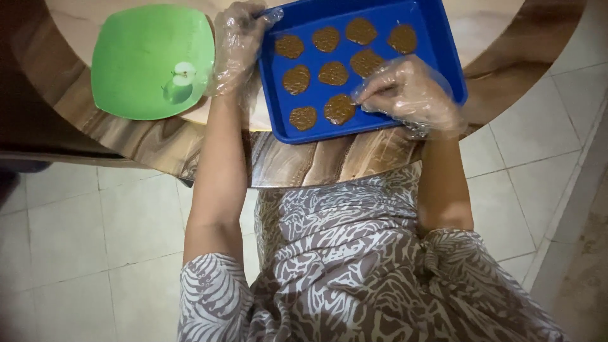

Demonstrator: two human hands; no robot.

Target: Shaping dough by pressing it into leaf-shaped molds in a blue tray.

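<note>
A blue rectangular tray (443, 50) lies on the round table and carries several flat brown patties (334, 73) in rows. My left hand (235, 47), in a loose clear plastic glove, grips the tray's left edge near its far corner. My right hand (410, 92), also gloved, rests inside the tray at its near right side, fingers curled down beside the patty (339, 109) in the front row; whether it holds anything I cannot tell.
A green square plate (145, 57) with an apple picture sits on the table left of the tray. The table's wood-patterned rim (304, 161) curves just in front of my patterned dress. White floor tiles (76, 240) lie below.
</note>
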